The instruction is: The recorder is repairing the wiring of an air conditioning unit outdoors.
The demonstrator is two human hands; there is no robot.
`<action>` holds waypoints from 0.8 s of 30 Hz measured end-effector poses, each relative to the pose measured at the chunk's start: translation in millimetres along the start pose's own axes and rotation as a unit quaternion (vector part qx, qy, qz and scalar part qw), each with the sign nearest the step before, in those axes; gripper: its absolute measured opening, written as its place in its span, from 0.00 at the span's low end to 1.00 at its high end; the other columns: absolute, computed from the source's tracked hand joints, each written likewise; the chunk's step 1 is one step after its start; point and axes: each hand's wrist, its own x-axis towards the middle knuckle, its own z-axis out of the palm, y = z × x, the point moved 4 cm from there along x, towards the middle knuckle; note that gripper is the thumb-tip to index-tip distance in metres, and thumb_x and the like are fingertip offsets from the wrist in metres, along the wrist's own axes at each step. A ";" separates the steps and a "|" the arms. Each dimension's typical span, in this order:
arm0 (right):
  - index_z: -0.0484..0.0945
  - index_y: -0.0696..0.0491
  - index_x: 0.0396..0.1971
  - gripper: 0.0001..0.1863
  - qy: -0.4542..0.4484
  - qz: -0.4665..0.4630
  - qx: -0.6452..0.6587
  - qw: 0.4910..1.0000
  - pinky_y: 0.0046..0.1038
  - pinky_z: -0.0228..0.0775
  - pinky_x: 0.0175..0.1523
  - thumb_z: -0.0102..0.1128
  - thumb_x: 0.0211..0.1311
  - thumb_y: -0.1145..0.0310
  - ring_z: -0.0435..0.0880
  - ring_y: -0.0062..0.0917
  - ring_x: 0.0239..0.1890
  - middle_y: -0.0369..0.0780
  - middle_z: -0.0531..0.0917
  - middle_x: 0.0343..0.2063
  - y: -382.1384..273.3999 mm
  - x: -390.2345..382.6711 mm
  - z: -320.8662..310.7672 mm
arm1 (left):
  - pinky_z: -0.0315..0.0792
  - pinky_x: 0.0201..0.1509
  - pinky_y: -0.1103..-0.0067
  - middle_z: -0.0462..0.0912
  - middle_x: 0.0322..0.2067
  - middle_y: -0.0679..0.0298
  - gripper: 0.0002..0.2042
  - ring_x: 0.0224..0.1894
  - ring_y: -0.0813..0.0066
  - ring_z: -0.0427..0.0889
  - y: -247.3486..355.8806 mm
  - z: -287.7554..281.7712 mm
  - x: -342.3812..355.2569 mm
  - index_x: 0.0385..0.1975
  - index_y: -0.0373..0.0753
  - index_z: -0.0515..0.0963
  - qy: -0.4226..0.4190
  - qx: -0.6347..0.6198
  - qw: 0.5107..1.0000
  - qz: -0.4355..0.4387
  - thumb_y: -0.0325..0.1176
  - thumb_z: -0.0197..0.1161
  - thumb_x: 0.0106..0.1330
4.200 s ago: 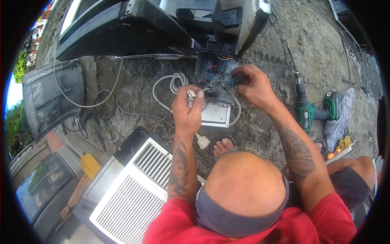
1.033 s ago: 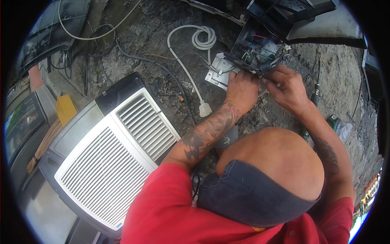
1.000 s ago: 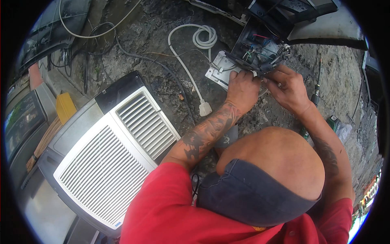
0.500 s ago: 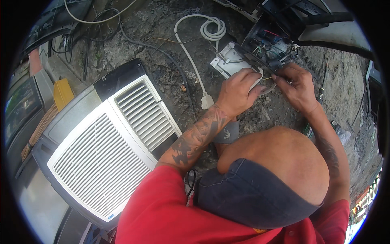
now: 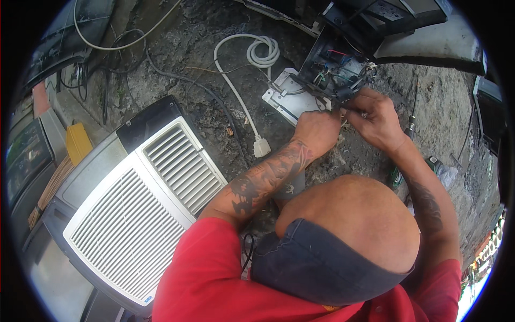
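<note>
The open black control box (image 5: 337, 68), its coloured wires showing, sits at the upper right on the rough concrete ground (image 5: 177, 59). Both hands meet at its lower edge: the left hand (image 5: 317, 130) is curled with its grip closed on something too small to tell, and the right hand (image 5: 375, 119) pinches the wires. Half a second ago the left hand lay flatter over the white panel (image 5: 292, 99). A white power cord (image 5: 241, 96) trails beside; the white air conditioner (image 5: 134, 209) lies left.

White louvred air-conditioner unit (image 5: 129, 214), coiled white power cord (image 5: 252, 70), yellow box (image 5: 78, 142) on concrete.
</note>
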 end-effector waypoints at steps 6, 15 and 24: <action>0.84 0.60 0.28 0.06 -0.006 0.013 0.006 1.000 0.34 0.74 0.34 0.68 0.51 0.73 0.82 0.38 0.29 0.44 0.80 0.26 3.9 -2.0 -5.5 | 0.78 0.35 0.66 0.84 0.30 0.57 0.11 0.32 0.58 0.86 -24.1 -24.4 -30.0 0.36 0.38 0.82 0.054 -0.036 0.997 0.052 0.39 0.62 0.66; 0.84 0.60 0.28 0.07 0.001 0.034 0.032 0.999 0.33 0.73 0.33 0.69 0.50 0.72 0.82 0.38 0.27 0.44 0.80 0.25 4.0 -0.8 -0.6 | 0.77 0.37 0.66 0.82 0.31 0.57 0.12 0.33 0.53 0.83 -45.0 -37.0 -47.3 0.38 0.37 0.81 0.115 -0.161 0.980 0.007 0.40 0.60 0.71; 0.84 0.59 0.28 0.08 -0.003 0.034 0.026 0.999 0.34 0.73 0.33 0.69 0.50 0.71 0.82 0.38 0.28 0.44 0.80 0.25 4.1 -1.4 3.1 | 0.75 0.36 0.58 0.83 0.29 0.53 0.16 0.33 0.45 0.83 -30.2 -40.2 -28.4 0.34 0.38 0.76 0.091 -0.089 0.990 -0.067 0.44 0.51 0.75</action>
